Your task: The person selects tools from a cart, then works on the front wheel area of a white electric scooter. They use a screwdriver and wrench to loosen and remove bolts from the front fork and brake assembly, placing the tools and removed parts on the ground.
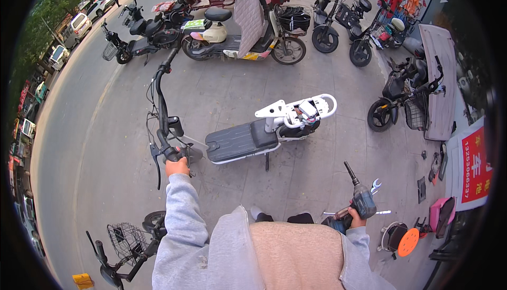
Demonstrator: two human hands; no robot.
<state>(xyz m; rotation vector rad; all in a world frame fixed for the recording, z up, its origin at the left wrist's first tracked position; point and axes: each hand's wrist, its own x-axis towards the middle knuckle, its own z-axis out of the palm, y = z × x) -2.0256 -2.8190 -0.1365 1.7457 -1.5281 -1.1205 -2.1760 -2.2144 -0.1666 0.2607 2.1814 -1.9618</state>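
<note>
My left hand [178, 167] grips the end of the handlebar [161, 107] of a white-framed electric bike, close to its brake lever [155, 159]. The bike stands crosswise before me, with its black footboard [231, 141] in the middle. Its rear frame [326, 105] has no seat on it, and wires and a white box [307, 109] lie exposed there. In my right hand [357, 218] is a cordless power driver [363, 201] with a long black socket or bit. A wrench [375, 186] and a screwdriver-like tool with a reddish handle [342, 213] show beside the driver, partly hidden.
Parked electric scooters [253, 32] line the far side. A bike with a wire basket [124, 242] stands near at left, by a yellow object [82, 281]. At right are an orange round stool top [408, 242], a pink bag [440, 214] and loose parts on the paving.
</note>
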